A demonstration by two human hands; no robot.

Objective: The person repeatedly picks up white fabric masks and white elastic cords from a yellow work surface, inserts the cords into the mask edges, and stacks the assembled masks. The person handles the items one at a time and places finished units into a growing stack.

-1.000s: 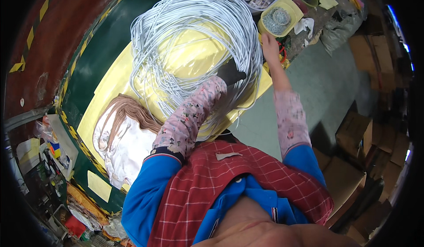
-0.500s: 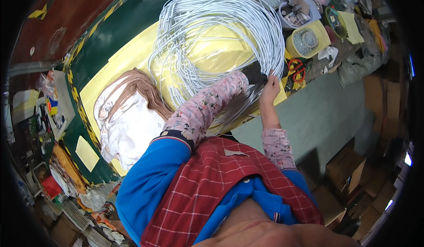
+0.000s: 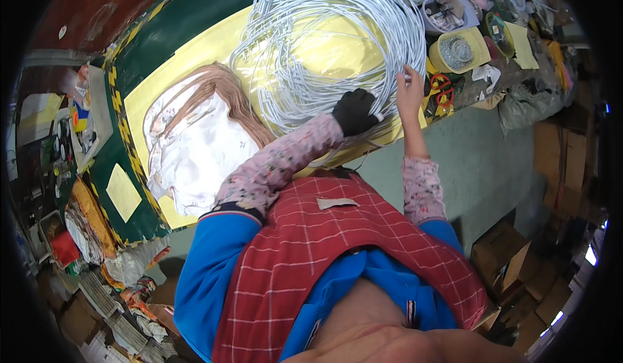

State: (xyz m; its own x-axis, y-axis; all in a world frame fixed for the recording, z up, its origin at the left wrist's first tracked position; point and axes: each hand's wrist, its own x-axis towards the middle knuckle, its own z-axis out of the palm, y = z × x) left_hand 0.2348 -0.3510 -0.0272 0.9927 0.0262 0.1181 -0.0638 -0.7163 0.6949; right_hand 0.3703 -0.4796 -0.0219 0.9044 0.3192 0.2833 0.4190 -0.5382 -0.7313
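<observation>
A large loose coil of white cords (image 3: 396, 22), thin and wire-like, lies on a clear-covered yellow sheet (image 3: 188, 71). On the coil's near side, my left hand (image 3: 355, 112), in a black glove, has its fingers curled over the cords. A pale fingertip shows at the glove's edge. To its right, beside the coil's right edge, my bare right hand (image 3: 409, 95) is raised with its fingers apart and nothing visible in them. Left of the coil rests a folded stack of white floral fabric (image 3: 201, 152) with brown edges.
Beyond the right hand are red-handled scissors (image 3: 442, 90), a yellow tub (image 3: 483, 56) of small silvery pieces and a white container (image 3: 468, 17). Yellow-black tape (image 3: 126, 149) borders the green table (image 3: 201, 6). Cardboard boxes (image 3: 500, 252) stand on the floor at right.
My right hand has come away from the cords and its fingers have opened. The left hand has moved slightly left and down along the coil. The whole view has shifted a little.
</observation>
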